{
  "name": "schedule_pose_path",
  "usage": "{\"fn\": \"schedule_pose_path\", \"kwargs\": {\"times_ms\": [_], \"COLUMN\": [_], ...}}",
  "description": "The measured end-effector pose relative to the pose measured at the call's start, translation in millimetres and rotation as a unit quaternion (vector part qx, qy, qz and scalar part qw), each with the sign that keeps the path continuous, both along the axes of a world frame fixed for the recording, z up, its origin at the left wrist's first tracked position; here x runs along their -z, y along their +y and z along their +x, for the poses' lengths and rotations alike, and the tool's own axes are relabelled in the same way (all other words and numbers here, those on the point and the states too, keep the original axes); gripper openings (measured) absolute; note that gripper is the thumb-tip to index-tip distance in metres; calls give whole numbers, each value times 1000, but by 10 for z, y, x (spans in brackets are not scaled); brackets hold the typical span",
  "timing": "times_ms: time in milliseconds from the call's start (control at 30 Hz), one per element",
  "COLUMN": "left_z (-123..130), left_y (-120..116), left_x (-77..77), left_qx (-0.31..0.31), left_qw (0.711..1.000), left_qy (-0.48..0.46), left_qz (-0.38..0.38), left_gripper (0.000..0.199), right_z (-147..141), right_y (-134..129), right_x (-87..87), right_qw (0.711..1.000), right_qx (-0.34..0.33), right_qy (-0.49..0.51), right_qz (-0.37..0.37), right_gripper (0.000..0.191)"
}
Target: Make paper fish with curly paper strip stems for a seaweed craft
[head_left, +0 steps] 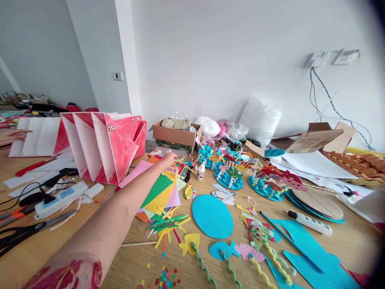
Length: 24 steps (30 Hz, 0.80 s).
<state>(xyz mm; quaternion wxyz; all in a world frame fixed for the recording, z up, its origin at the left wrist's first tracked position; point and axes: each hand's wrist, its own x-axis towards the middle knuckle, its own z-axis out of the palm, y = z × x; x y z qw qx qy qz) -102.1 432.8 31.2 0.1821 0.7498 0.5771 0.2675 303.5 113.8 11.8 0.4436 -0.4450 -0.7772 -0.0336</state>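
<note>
My left hand [170, 158] reaches far forward over the table, at the back edge of a pile of coloured paper sheets [159, 188]. Its fingers point down and are mostly hidden, so I cannot see whether they hold anything. Beside it lie small coloured paper pieces, and a white glue bottle [201, 171] stands a little to the right. Nearer to me are a blue oval card [212, 216], cut paper strips [170, 226] and a yellow paper fish [189, 244] with a twisted green cord. A blue fish [223, 249] and a pink fish [249, 253] lie alongside. My right hand is out of view.
Red-and-white folded boards [120, 140] stand at the left, with another person's hand [15, 135] beyond. Black scissors [36, 229] and a power strip [61, 198] lie near them. Decorated blue discs [228, 178], a pencil [291, 241] and a white marker-like tube [311, 222] are to the right.
</note>
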Motion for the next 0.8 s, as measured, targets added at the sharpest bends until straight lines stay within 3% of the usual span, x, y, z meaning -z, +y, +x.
{"fn": "schedule_pose_path", "kwargs": {"times_ms": [267, 567, 800], "left_z": [542, 630, 630], "left_y": [265, 389, 307], "left_x": [166, 249, 200], "left_qx": [48, 46, 66], "left_qw": [996, 992, 991], "left_qy": [58, 100, 117], "left_qz": [-42, -58, -18], "left_gripper": [26, 28, 26], "right_z": [323, -226, -287], "right_y": [95, -76, -94], "right_x": [-114, -77, -132], "right_qw": [997, 995, 996], "right_qx": [12, 81, 78], "right_qy": [-57, -13, 5], "right_qz": [-49, -51, -36], "right_gripper": [37, 45, 45]}}
